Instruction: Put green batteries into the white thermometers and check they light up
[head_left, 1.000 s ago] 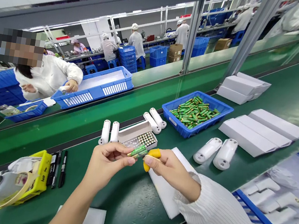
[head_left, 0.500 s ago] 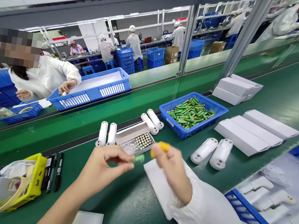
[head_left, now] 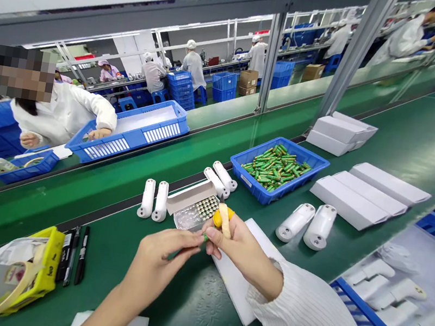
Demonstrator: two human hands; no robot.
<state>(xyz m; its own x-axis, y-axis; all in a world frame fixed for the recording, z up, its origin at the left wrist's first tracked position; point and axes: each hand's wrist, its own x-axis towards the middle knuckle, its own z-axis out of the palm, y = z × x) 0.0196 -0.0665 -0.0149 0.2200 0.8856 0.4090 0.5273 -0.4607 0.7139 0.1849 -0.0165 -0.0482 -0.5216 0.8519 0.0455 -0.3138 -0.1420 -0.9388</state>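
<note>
My left hand (head_left: 163, 259) is closed in a pinch on a small green battery (head_left: 206, 236), mostly hidden by the fingers. My right hand (head_left: 243, 247) meets it there, its thumb and fingertips beside the battery. In that right hand is a small blade with a beige wrapped grip (head_left: 225, 220), its dark pointed tip upward. Something yellow (head_left: 219, 216) curves round the index finger, like a finger cover. Just beyond the hands lies an open box of button cells (head_left: 207, 207) with a clear plastic insert.
A blue tray of green batteries (head_left: 277, 167) stands behind the hands. White device bodies (head_left: 295, 223) and folded white boxes (head_left: 353, 204) lie to the right. At left are a yellow basket (head_left: 48, 263) and black markers (head_left: 81, 255). A co-worker (head_left: 64, 111) sits across the bench.
My hands have come together, bringing the battery to the right fingertips. The right hand has turned, showing the beige grip and dark tip. The co-worker's hand has lowered into the blue crate.
</note>
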